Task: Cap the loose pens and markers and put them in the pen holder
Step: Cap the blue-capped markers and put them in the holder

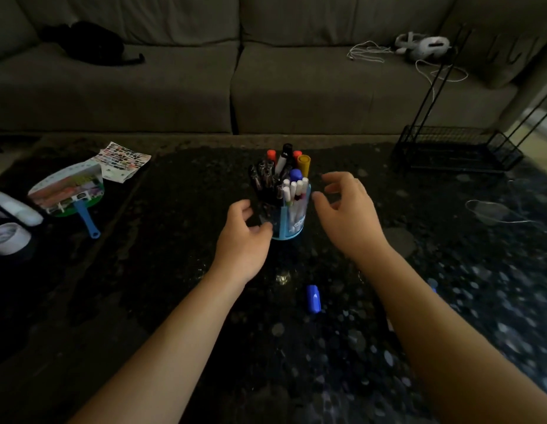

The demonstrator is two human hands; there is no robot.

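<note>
L hand loosely curled, R hand fingers wide, both empty beside pen holder; nudge may tip it, top-heavy.

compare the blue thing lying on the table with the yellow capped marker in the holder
The blue piece lies flat and alone on the table. The yellow-capped marker stands upright in the pen holder, packed among other pens. The blue piece shows whole and looks short and stubby, perhaps only a cap, while just the marker's top shows. Both look like coloured plastic.
</note>
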